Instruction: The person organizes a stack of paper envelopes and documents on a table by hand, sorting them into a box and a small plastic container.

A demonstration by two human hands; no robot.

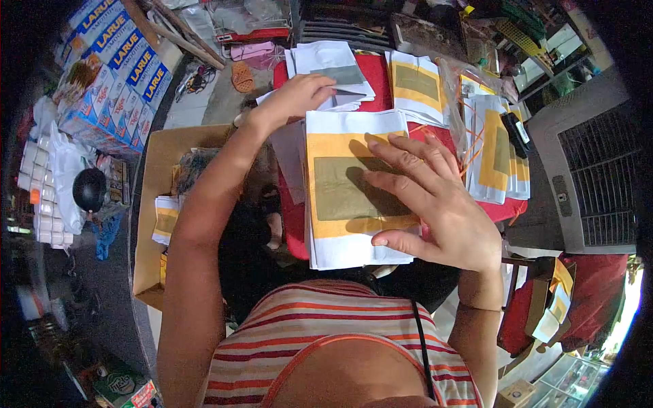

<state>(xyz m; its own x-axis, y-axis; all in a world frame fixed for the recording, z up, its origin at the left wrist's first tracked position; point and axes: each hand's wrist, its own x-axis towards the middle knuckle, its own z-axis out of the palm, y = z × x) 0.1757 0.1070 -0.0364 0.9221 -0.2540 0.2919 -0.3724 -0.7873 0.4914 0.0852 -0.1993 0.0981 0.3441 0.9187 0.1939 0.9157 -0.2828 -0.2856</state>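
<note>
A thick stack of flat white papers [340, 255] lies in front of me, the top one bearing a yellow band and a dull olive rectangle. My right hand [435, 197] rests on its right side with the fingers spread and the thumb near the lower edge. Farther off, my left hand [296, 100] reaches to a second paper pile [330, 58], white with a grey rectangle. Its fingers are bent together at that pile's near edge, and what they pinch, if anything, is hidden.
Beneath the piles is a red stool or small table [377, 78]. More yellow-banded stacks stand at its back [415, 85] and right [493, 149], with a black marker-like object [517, 129] there. A cardboard box [151, 197] stands left; beer cartons [122, 75] are piled beyond. A grey fan [585, 170] is right.
</note>
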